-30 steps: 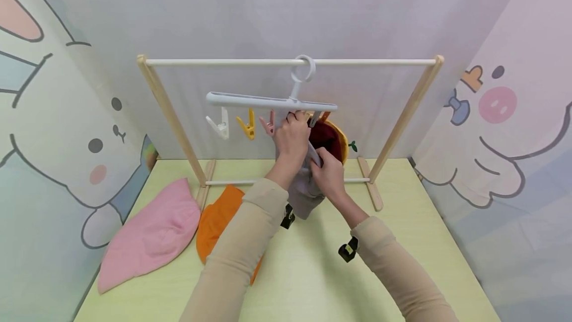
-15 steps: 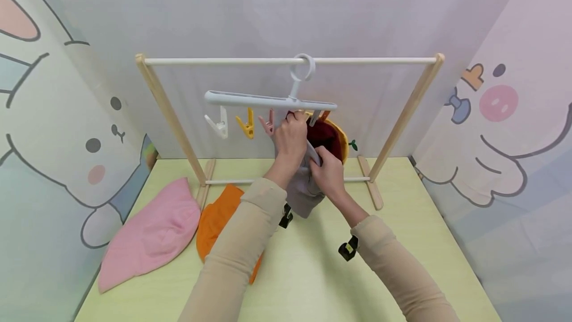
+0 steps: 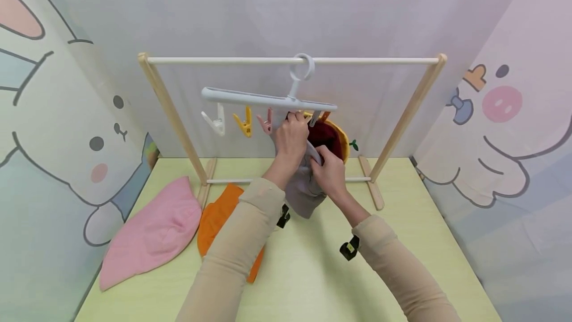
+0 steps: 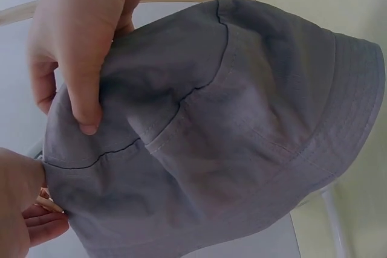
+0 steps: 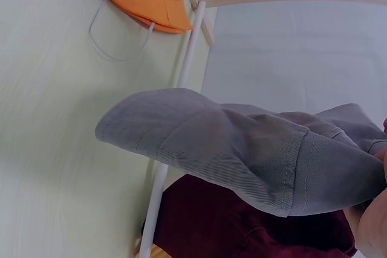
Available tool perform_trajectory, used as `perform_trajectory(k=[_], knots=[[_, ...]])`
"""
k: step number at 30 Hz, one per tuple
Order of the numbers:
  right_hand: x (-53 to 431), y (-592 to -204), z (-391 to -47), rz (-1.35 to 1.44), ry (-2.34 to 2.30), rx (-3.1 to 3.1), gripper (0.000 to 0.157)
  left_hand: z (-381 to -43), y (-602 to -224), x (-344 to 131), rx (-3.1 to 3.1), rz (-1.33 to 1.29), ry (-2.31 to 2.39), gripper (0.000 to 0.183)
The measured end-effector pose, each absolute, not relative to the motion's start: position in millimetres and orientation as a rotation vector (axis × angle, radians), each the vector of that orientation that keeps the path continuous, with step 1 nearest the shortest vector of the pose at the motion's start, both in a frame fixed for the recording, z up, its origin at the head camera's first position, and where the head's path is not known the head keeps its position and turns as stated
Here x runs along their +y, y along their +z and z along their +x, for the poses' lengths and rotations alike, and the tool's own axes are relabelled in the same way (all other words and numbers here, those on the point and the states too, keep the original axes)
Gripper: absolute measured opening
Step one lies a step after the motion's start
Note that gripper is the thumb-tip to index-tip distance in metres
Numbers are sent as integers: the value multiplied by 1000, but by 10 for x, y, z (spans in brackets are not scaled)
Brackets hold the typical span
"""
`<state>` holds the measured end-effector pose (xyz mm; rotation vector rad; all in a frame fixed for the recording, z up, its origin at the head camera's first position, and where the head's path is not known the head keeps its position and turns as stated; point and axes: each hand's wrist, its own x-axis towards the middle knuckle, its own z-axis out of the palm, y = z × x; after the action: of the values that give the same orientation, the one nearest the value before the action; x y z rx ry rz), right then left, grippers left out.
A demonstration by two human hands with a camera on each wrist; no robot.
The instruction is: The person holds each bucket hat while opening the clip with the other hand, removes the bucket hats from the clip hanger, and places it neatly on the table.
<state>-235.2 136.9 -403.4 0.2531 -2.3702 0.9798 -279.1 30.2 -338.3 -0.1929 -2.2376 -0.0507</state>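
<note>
My left hand (image 3: 291, 135) is raised just under the white hanger (image 3: 250, 98), its fingers curled round a small tan clip (image 4: 49, 200) that is mostly hidden. Below and to its right, my right hand (image 3: 329, 170) pinches the edge of a grey bucket hat (image 3: 306, 193). The thumb lies on the outside of the fabric in the left wrist view. The hat hangs tilted, its crown and brim spread across that view (image 4: 211, 125). Behind it hangs a yellow hat with a dark red inside (image 3: 328, 135), beneath a grey clip (image 3: 315, 118) and an orange clip (image 3: 325, 116).
White (image 3: 216, 122), yellow (image 3: 244, 122) and pink clips (image 3: 266, 122) dangle along the hanger's left half. A wooden rack with a white top bar (image 3: 366, 60) carries the hanger. Pink (image 3: 152, 237) and orange hats (image 3: 219, 215) lie on the table at left.
The hanger's left end has risen a little and moved slightly left, along with its clips. Both hands keep nearly the same positions on the clip and the grey hat.
</note>
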Motion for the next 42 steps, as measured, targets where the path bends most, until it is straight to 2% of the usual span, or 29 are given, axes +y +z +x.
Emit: perform_trajectory(k=[11,19,31,42], knots=[[1383,-4031,-2351,286,959,-2361,9,-2775,-3357,271,-2237,-238,-32,10],[1384,-4017,-2350,287,966,-2373,10,-2762,-3328,261,-2282,-292,-98,17],[1372,-3997,-2338,289,966,-2375,10,-2774,-3340,222,-2303,-288,-106,13],[1380,-3990,-2318,295,968,-2368,9,-2770,-3341,187,-2335,-297,-128,37]])
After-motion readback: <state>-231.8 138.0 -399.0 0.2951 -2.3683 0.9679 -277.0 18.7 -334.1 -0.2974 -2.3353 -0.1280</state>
